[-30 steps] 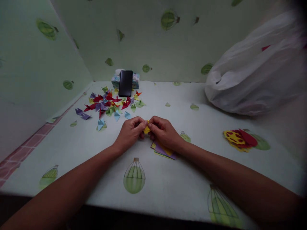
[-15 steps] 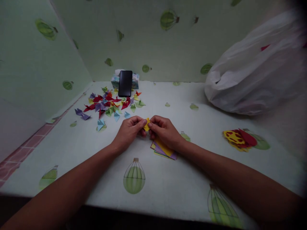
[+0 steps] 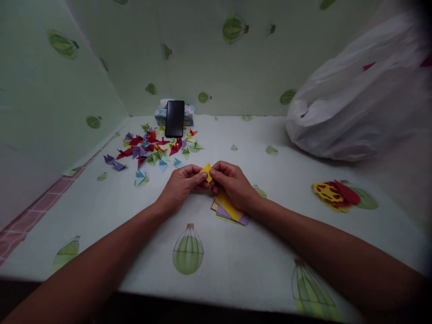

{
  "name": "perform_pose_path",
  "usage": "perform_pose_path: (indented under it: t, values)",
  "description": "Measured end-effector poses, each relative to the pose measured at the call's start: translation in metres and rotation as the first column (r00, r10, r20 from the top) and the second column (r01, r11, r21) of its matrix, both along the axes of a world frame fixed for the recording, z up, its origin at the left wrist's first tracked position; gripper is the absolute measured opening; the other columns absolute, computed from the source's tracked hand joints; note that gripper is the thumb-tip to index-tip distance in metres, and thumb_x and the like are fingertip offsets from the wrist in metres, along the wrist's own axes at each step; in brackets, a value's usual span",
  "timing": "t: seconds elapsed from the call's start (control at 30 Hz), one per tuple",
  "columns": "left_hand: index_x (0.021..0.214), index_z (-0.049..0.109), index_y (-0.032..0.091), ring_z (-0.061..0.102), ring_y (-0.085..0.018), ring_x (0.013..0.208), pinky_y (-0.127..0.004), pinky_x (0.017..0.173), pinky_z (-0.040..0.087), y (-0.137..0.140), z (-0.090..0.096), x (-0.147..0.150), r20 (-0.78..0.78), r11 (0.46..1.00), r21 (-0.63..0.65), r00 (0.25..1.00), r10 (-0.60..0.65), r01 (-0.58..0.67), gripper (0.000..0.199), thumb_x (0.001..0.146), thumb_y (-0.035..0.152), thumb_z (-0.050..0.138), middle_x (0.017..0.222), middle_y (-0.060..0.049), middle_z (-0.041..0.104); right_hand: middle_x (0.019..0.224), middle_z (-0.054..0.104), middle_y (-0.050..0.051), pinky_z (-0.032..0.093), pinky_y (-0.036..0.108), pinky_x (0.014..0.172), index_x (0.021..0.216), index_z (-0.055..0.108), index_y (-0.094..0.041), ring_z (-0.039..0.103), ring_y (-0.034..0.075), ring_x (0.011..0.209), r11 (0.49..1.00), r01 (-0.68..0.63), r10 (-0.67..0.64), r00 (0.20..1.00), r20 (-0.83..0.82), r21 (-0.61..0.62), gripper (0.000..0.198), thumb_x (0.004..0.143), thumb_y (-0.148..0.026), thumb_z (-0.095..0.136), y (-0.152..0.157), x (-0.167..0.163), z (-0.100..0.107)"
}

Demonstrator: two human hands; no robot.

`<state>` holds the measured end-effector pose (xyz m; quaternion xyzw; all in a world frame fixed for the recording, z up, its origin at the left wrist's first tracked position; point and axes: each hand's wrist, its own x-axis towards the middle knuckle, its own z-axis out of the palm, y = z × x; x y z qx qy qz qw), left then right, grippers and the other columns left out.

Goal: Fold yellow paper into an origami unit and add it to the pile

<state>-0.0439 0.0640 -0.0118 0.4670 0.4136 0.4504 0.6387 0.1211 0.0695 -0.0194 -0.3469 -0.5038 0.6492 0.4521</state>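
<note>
A small folded piece of yellow paper [image 3: 208,173] is pinched between my two hands above the middle of the table. My left hand [image 3: 184,184] grips its left side between thumb and fingers. On its right side, my right hand [image 3: 232,182] pinches the edge with thumb and forefinger. Under and just in front of my right hand lies a stack of coloured paper sheets [image 3: 231,210], yellow on top with purple and other colours fanned out below. Part of that stack is hidden by the hand.
Several folded paper figures [image 3: 148,148] in many colours lie at the back left. Behind them a black phone [image 3: 174,119] leans on a tissue box [image 3: 160,116]. At the right are a white plastic bag [image 3: 340,103] and red and yellow paper cut-outs [image 3: 337,195].
The yellow paper has turned between my fingers, and more of its face shows above my left thumb. Both hands stay in nearly the same place. The view has shifted slightly.
</note>
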Motion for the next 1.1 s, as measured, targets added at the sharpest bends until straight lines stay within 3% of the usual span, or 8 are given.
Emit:
perform_pose_path:
  t: [0.57, 1.1]
  values:
    - [0.079, 0.064, 0.014, 0.061, -0.009, 0.062, -0.023, 0.067, 0.052, 0.0003, 0.0038, -0.001, -0.058, 1.0, 0.017, 0.998, 0.001, 0.0, 0.028, 0.069, 0.034, 0.082, 0.068, 0.002, 0.066, 0.063, 0.06, -0.004, 0.042, 0.023, 0.052, 0.076, 0.053, -0.019, 0.053, 0.008, 0.051, 0.998, -0.004, 0.002, 0.999, 0.045, 0.057, 0.021, 0.084, -0.033, 0.066, -0.0028, -0.0006, 0.0027]
    - [0.076, 0.065, 0.015, 0.062, -0.01, 0.061, -0.025, 0.066, 0.052, 0.0021, 0.0083, -0.0025, -0.145, 0.999, 0.036, 0.989, 0.006, -0.001, 0.026, 0.067, 0.034, 0.08, 0.067, 0.002, 0.065, 0.062, 0.059, -0.004, 0.042, 0.024, 0.052, 0.076, 0.054, -0.019, 0.052, 0.008, 0.051, 0.997, -0.007, 0.003, 0.999, 0.049, 0.074, 0.021, 0.085, -0.033, 0.065, -0.0024, -0.0008, 0.0008]
